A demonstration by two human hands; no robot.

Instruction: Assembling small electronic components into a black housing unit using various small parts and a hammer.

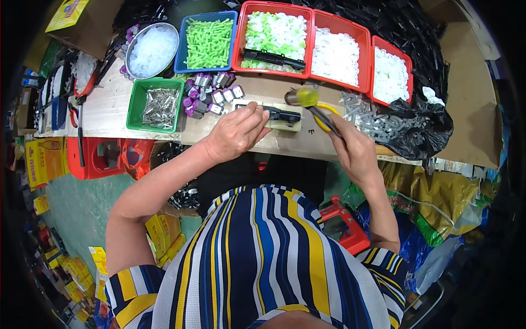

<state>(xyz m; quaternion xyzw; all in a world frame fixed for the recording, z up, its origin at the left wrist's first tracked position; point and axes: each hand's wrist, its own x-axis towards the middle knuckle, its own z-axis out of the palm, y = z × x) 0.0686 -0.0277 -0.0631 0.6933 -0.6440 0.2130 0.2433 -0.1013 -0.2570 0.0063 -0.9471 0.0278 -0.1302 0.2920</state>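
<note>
My right hand (355, 149) is wrapped round the yellow-and-black handle of a mallet (306, 98) with a translucent yellow head. The mallet's head is above the table, just beyond a black, narrow plastic part (284, 115). That part lies on a cream-coloured block (296, 125). Fingers of my left hand (236, 131) pinch the left end of the black part and hide what is under them. Small purple-and-grey pieces (203, 94) are heaped beyond my left hand. A tiny dark piece (311, 131) lies right of the block.
Along the back stand a metal bowl (129, 61), a blue bin (181, 67) of green pieces and red bins (238, 55) of white and green pieces. A green bin (133, 109) holds metal pins. Right lie grey pieces (367, 122) and a black plastic bag (430, 129).
</note>
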